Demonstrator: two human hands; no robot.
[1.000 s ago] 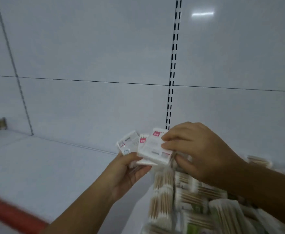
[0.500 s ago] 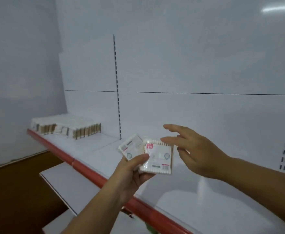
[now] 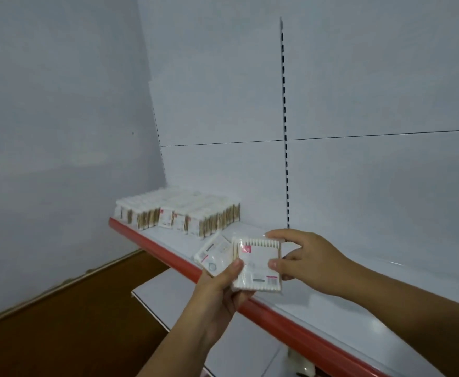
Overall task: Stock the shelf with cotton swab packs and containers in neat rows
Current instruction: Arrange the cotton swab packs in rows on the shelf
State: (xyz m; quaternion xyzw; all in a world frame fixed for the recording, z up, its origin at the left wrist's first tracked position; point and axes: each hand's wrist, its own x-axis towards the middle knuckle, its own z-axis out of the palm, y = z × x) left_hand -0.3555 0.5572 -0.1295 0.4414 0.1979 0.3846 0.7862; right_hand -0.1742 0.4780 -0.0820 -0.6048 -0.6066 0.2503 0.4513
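My left hand (image 3: 220, 288) grips a small fan of flat cotton swab packs from below, thumb on top. The front pack (image 3: 258, 263) is square, clear, with a pink label; another pack (image 3: 213, 254) sticks out to its left. My right hand (image 3: 301, 258) pinches the front pack's right edge between thumb and forefinger. Both hands hover over the front of the white shelf (image 3: 345, 270) with its red front strip (image 3: 291, 319). Rows of stocked swab packs (image 3: 185, 213) stand upright at the shelf's far left end.
The white back panel has a slotted upright (image 3: 285, 131). A lower white shelf (image 3: 168, 300) juts out below the red strip. A grey wall is at left, over a brown floor (image 3: 59, 327).
The view has swung left and the stocked rows have come closer. My right hand, open and apart from the packs half a second ago, now pinches the front pack.
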